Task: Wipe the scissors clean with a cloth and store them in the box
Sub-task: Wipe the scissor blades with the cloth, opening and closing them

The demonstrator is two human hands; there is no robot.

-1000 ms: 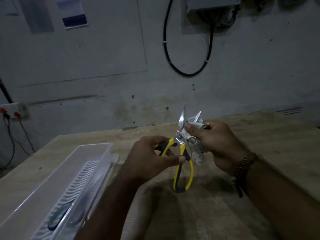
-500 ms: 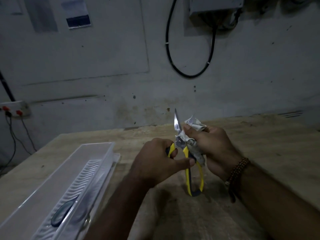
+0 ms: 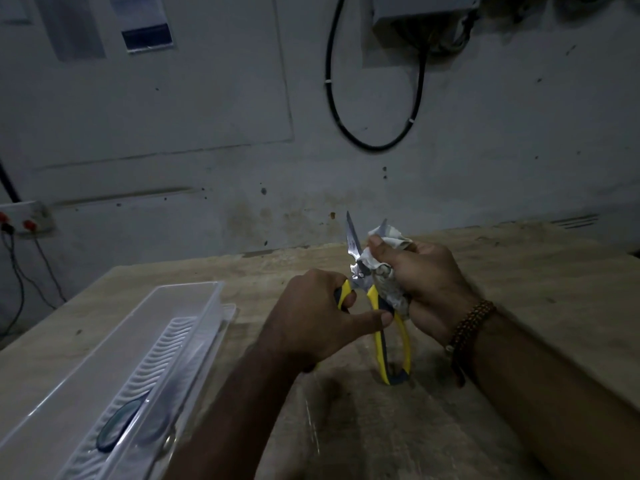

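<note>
The scissors [image 3: 394, 337] have yellow-and-black handles and stand blades-up and spread apart above the table. My left hand [image 3: 315, 327] grips the left handle, thumb pressed on the right one. My right hand [image 3: 426, 285] holds a crumpled whitish cloth [image 3: 384, 261] wrapped around the right blade, whose tip pokes out above the cloth. The left blade is bare and shiny. The clear plastic box [image 3: 114, 344] lies open at the lower left, apart from both hands.
The wooden table [image 3: 519, 271] runs back to a grey wall. The box's ribbed lid [image 3: 149, 372] leans in it, with a dark oval piece near the lower end. A wall socket [image 3: 26, 220] with wires is at the far left. A black cable loop hangs above.
The scissors have tilted from leaning right to nearly upright. My right hand with the cloth has stayed on the right blade, shifting slightly. The box has not moved.
</note>
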